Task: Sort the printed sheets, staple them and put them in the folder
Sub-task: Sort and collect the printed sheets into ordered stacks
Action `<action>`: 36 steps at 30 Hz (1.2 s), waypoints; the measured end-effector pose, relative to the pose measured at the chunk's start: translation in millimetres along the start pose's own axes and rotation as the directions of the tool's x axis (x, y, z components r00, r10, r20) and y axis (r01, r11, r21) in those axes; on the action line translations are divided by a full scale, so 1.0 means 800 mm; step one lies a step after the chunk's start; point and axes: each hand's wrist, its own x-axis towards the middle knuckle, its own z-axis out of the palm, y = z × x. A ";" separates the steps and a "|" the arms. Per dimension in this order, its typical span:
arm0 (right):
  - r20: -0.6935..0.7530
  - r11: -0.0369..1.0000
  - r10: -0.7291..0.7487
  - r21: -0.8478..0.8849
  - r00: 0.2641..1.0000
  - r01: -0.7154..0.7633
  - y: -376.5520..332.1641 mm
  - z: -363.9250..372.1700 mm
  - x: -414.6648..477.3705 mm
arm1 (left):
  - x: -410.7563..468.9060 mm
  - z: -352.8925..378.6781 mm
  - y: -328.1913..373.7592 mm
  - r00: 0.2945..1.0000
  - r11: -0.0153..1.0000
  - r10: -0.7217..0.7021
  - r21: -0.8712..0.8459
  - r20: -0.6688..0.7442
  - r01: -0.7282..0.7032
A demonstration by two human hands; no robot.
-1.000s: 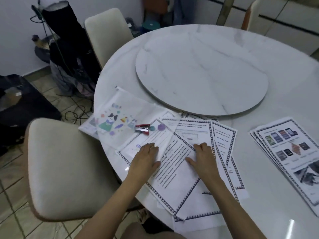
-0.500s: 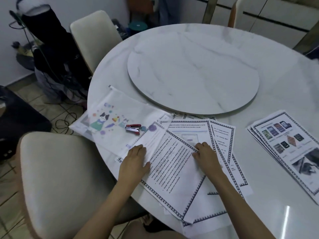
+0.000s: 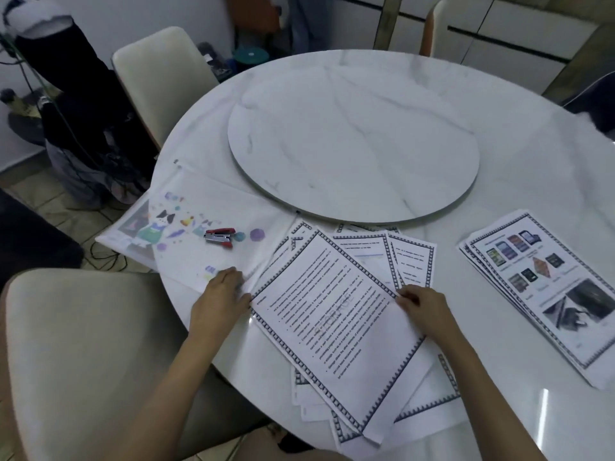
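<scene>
Several bordered text sheets [image 3: 336, 314] lie fanned at the table's near edge, some overhanging it. My left hand [image 3: 221, 299] rests at the top sheet's left corner, fingers bent against its edge. My right hand [image 3: 421, 302] pinches the sheet's right edge. A translucent folder [image 3: 199, 234] with a cartoon print lies to the left, and a small red stapler [image 3: 219, 237] sits on top of it. A second stack of sheets with colour pictures [image 3: 545, 291] lies to the right.
A round marble table [image 3: 519, 181] carries a raised turntable [image 3: 352, 141] in its middle. Cream chairs stand at near left [image 3: 83, 361] and far left [image 3: 156, 81]. Dark bags and cables [image 3: 73, 104] are on the floor to the left.
Both hands moved from lying flat on the sheets to the top sheet's edges. The top sheet now lies squarer over the fan. The camera shifted slightly.
</scene>
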 end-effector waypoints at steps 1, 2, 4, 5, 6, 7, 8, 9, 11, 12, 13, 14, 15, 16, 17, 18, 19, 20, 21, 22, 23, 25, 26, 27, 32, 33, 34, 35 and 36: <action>-0.017 1.000 0.010 0.016 1.000 -0.010 0.010 -0.010 -0.004 | 0.001 0.000 0.002 1.000 1.000 -0.006 -0.009 -0.007 0.006; -0.034 0.999 0.021 0.036 0.999 -0.020 0.020 -0.020 -0.008 | 0.000 0.000 0.005 1.000 1.000 -0.015 -0.026 -0.019 0.014; -0.068 0.993 0.064 0.103 0.996 -0.057 0.039 -0.038 -0.017 | -0.006 0.003 0.019 0.998 0.996 -0.046 -0.081 -0.049 0.042; -0.085 0.986 0.091 0.149 0.992 -0.077 0.048 -0.045 -0.020 | -0.011 0.005 0.027 0.996 0.992 -0.060 -0.112 -0.064 0.053; -0.099 0.976 0.116 0.196 0.988 -0.094 0.057 -0.050 -0.023 | -0.017 0.009 0.036 0.995 0.988 -0.066 -0.147 -0.076 0.054; -0.110 0.965 0.141 0.239 0.984 -0.112 0.066 -0.054 -0.025 | -0.023 0.013 0.045 0.994 0.982 -0.069 -0.183 -0.086 0.052; -0.119 0.952 0.161 0.282 0.980 -0.122 0.073 -0.055 -0.027 | -0.030 0.018 0.052 0.993 0.976 -0.062 -0.213 -0.101 0.040; -0.130 0.936 0.178 0.328 0.975 -0.127 0.078 -0.056 -0.028 | -0.037 0.024 0.061 0.991 0.971 -0.055 -0.236 -0.118 0.026; -0.149 0.893 0.211 0.431 0.966 -0.129 0.080 -0.054 -0.031 | -0.051 0.035 0.079 0.988 0.951 -0.062 -0.307 -0.138 0.017; -0.154 0.871 0.221 0.476 0.963 -0.124 0.079 -0.052 -0.032 | -0.059 0.040 0.090 0.988 0.925 -0.080 -0.378 -0.129 0.025; -0.156 0.852 0.220 0.511 0.963 -0.112 0.077 -0.049 -0.032 | -0.065 0.045 0.102 0.990 0.885 -0.105 -0.463 -0.092 0.051; -0.156 0.844 0.208 0.528 0.966 -0.097 0.073 -0.045 -0.033 | -0.070 0.049 0.113 0.991 0.834 -0.127 -0.544 -0.037 0.087; -0.149 0.838 0.195 0.538 0.969 -0.086 0.068 -0.040 -0.033 | -0.074 0.052 0.125 0.989 0.779 -0.145 -0.613 0.025 0.130; -0.136 0.833 0.184 0.547 0.973 -0.081 0.063 -0.035 -0.032 | -0.077 0.056 0.134 0.983 0.716 -0.164 -0.676 0.081 0.175; -0.119 0.826 0.173 0.558 0.978 -0.078 0.058 -0.029 -0.031 | -0.079 0.059 0.141 0.975 0.659 -0.184 -0.720 0.125 0.217; -0.102 0.821 0.163 0.566 0.981 -0.077 0.053 -0.022 -0.031 | -0.081 0.061 0.145 0.970 0.632 -0.197 -0.737 0.145 0.239; -0.087 0.815 0.147 0.575 0.985 -0.071 0.047 -0.015 -0.031 | -0.083 0.062 0.147 0.970 0.631 -0.200 -0.740 0.137 0.234; -0.072 0.811 0.128 0.581 0.989 -0.062 0.039 -0.009 -0.032 | -0.085 0.063 0.146 0.972 0.635 -0.204 -0.740 0.115 0.221; -0.058 0.808 0.101 0.587 0.993 -0.048 0.033 -0.004 -0.033 | -0.088 0.063 0.143 0.971 0.640 -0.225 -0.739 0.085 0.213; -0.036 0.810 0.071 0.585 0.997 -0.037 0.027 0.001 -0.034 | -0.090 0.062 0.138 0.965 0.644 -0.258 -0.735 0.052 0.212; -0.005 0.817 0.038 0.577 0.999 -0.028 0.023 0.003 -0.035 | -0.092 0.061 0.131 0.957 0.656 -0.290 -0.725 0.017 0.211; 0.056 0.812 -0.004 0.583 0.998 -0.029 0.020 0.002 -0.035 | -0.098 0.055 0.114 0.940 0.689 -0.336 -0.695 -0.054 0.206; 0.070 0.798 -0.004 0.601 0.998 -0.039 0.021 -0.001 -0.034 | -0.102 0.052 0.104 0.932 0.705 -0.353 -0.680 -0.087 0.204; 0.068 0.795 0.005 0.605 0.998 -0.045 0.024 -0.004 -0.033 | -0.106 0.048 0.094 0.921 0.719 -0.372 -0.664 -0.117 0.206; -0.027 0.912 0.008 0.410 1.000 0.004 0.050 -0.013 -0.023 | -0.126 0.024 0.042 0.861 0.754 -0.456 -0.612 -0.228 0.237; -0.050 0.930 -0.002 0.366 0.999 0.021 0.054 -0.012 -0.022 | -0.130 0.019 0.036 0.855 0.763 -0.456 -0.603 -0.246 0.233; -0.073 0.945 -0.018 0.325 0.997 0.041 0.055 -0.011 -0.021 | -0.134 0.013 0.031 0.852 0.770 -0.453 -0.598 -0.263 0.225; -0.093 0.957 -0.034 0.284 0.995 0.059 0.055 -0.010 -0.020 | -0.137 0.008 0.028 0.848 0.773 -0.452 -0.596 -0.277 0.217; -0.103 0.966 -0.046 0.247 0.994 0.071 0.055 -0.007 -0.019 | -0.140 0.004 0.026 0.841 0.772 -0.457 -0.600 -0.289 0.213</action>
